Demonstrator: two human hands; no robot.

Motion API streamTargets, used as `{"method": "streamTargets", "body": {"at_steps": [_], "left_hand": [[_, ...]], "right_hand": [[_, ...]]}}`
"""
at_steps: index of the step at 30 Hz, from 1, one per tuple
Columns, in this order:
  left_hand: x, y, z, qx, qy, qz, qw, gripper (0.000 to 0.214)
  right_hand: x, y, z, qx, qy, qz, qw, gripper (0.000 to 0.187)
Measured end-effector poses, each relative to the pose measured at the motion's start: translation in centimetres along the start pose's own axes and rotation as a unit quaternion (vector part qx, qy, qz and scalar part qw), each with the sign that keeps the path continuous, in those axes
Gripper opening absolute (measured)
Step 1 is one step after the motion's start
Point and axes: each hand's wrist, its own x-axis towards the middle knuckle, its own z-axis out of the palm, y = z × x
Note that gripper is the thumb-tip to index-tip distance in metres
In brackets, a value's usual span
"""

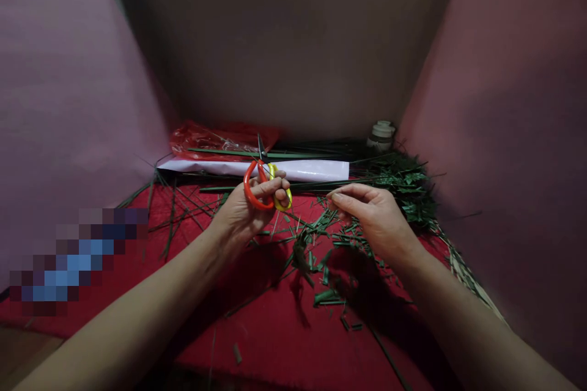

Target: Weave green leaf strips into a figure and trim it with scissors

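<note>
Taking the white paper roll (302, 169) as the landmark: behind its left end lies a red plastic bag (215, 137) with long green stems (220, 151) across it. Just in front of the roll's middle, the left hand (241, 214) is closed through the red and yellow loops of the scissors (263, 186). The blades point up and away over the roll, apparently nearly shut. Nearer than the roll, green cuttings (321, 256) litter the red cloth (275, 330) on the worktop.

In front of the roll's right end, the right hand (376, 217) has its fingers curled and thumb and forefinger pinched together. Whether a thin strip sits between them I cannot tell. A white jar (381, 134) stands behind that end.

The main risk, as I judge it, is the closeness of the two hands: a blade swung rightward could nick the pinched fingertips. Dim light and the loose litter could also hide a strip or let it slip.
</note>
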Motion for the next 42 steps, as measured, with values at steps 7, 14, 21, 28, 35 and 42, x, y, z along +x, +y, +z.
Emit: {"method": "streamTargets", "body": {"at_steps": [7,14,21,28,35,42], "left_hand": [[0.2,0.0,-0.1,-0.021,0.012,-0.003,1.000,0.013],[0.4,1.2,-0.1,-0.116,0.031,0.036,0.992,0.020],[0.7,1.3,-0.2,-0.164,0.039,0.030,0.985,0.019],[0.9,0.1,-0.8,-0.056,-0.005,0.066,0.996,0.015],[1.8,0.1,-1.9,0.250,0.078,0.078,0.962,0.018],[3.3,3.5,-4.9,0.267,0.201,0.199,0.921,0.010]], "right_hand": [[0.1,-1.1,1.3,-0.022,0.060,-0.001,0.998,0.013],[-1.6,3.0,1.4,0.220,0.116,0.165,0.954,0.030],[-3.7,2.2,4.8,0.516,0.014,0.373,0.771,0.019],[-2.4,2.2,4.8,0.486,0.124,0.326,0.801,0.019],[0.3,1.4,0.1,0.435,0.212,0.246,0.840,0.025],[1.2,1.5,-4.3,0.281,0.058,0.198,0.937,0.033]]}}
